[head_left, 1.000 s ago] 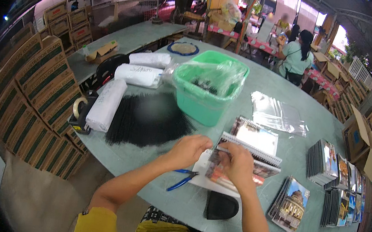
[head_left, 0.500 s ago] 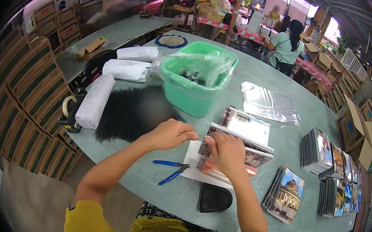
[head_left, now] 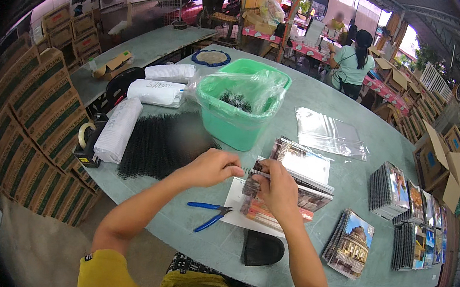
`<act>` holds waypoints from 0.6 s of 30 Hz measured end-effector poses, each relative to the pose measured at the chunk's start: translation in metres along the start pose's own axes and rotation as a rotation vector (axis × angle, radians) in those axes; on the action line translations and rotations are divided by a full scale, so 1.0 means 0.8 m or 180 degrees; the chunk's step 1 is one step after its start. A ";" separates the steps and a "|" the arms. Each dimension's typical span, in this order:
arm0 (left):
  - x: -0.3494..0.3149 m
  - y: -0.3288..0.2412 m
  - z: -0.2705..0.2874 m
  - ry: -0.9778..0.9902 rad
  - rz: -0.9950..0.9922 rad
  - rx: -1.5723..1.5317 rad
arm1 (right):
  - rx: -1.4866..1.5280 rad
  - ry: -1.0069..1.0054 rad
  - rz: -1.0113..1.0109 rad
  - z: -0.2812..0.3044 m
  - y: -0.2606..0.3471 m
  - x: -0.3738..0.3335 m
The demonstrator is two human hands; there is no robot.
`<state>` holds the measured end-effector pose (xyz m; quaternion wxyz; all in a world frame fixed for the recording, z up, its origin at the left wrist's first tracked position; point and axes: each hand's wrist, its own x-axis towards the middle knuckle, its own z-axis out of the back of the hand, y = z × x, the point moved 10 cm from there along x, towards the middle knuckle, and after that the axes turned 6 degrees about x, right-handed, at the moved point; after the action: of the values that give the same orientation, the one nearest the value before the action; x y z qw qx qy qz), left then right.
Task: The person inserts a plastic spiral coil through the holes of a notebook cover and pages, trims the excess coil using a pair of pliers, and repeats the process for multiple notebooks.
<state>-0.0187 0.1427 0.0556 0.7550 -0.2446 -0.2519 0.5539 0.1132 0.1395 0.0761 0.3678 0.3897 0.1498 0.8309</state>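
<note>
My left hand point(head_left: 214, 167) pinches the end of a thin dark spiral binding coil point(head_left: 246, 171). The coil stretches from its fingertips to the edge of the notebooks under my right hand point(head_left: 280, 190). That hand is closed, with thumb and fingers gripping the bound edge of a notebook point(head_left: 316, 198) with a photo cover. Behind it lies another spiral notebook point(head_left: 308, 163). A white sheet point(head_left: 234, 215) sits beneath. Blue-handled cutting pliers point(head_left: 205, 205) lie with jaws apart left of the sheet, and a black pouch-like piece point(head_left: 264, 250) rests near the table edge.
Left of the green bin point(head_left: 231, 130), lined with clear plastic, spreads a pile of black coils point(head_left: 149, 144). White rolled packs point(head_left: 117, 132) flank it. Clear plastic sleeves point(head_left: 330, 134) and stacked spiral notebooks point(head_left: 350, 243) lie at right. A person point(head_left: 353, 64) stands at a far table.
The view has shifted slightly. My right hand has moved a little along the notebook edge, its fingers more bent; my left hand keeps its pinch on the coil.
</note>
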 end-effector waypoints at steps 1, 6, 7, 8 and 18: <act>-0.006 -0.017 0.016 -0.0698 -0.0427 0.0186 | -0.0372 0.0244 0.0040 -0.007 0.001 0.000; -0.095 -0.104 -0.090 -0.1481 -0.2247 0.1224 | 0.0110 0.0017 0.0119 0.006 0.006 0.002; -0.082 -0.088 -0.169 0.0153 -0.1467 0.1362 | 0.0147 0.0094 0.0164 0.002 0.007 0.007; -0.101 -0.114 -0.181 -0.0392 -0.1922 0.1269 | 0.0163 0.0149 0.0202 0.004 0.007 0.008; -0.071 -0.084 -0.068 -0.1509 -0.0527 0.0057 | -0.0897 -0.0447 0.0003 0.064 -0.031 -0.041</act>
<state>0.0501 0.0657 0.0522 0.7197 -0.0798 -0.4362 0.5342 0.1781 0.1306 0.0791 0.4281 0.3915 0.0055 0.8145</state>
